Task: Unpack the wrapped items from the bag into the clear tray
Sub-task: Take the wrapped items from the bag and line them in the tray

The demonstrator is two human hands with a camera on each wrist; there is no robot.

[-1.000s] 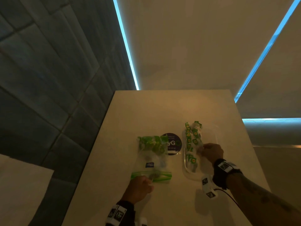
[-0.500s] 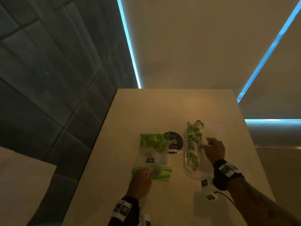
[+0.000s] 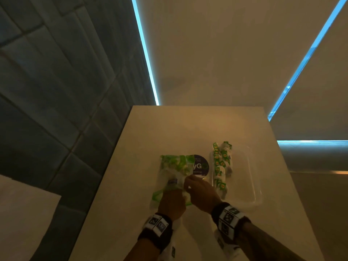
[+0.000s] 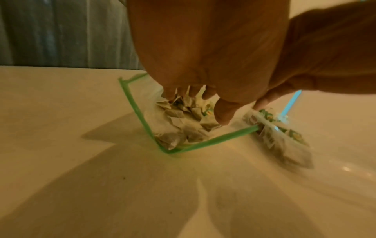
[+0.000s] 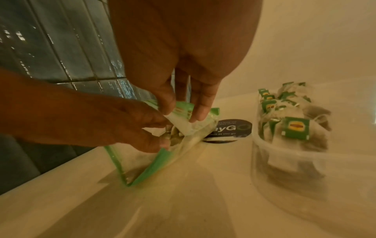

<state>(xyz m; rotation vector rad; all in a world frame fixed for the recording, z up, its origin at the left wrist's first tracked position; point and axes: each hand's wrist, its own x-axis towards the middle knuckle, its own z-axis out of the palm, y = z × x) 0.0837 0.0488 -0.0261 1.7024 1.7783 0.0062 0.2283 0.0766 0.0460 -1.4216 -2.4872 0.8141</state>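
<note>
A clear zip bag with a green rim lies on the table, still holding several wrapped tea bags. My left hand holds its mouth open, fingers curled over the upper lip. My right hand is at the same mouth, and its thumb and fingers pinch one wrapped tea bag with a green tag. To the right stands the clear tray, with a row of several wrapped tea bags along its left side.
A round dark sticker lies on the table between bag and tray. The pale table ends at a tiled wall on the left and drops off on the right beyond the tray.
My right hand has left the tray and moved left to the bag's mouth, where it now pinches a wrapped tea bag. My left hand has stayed at the bag's mouth.
</note>
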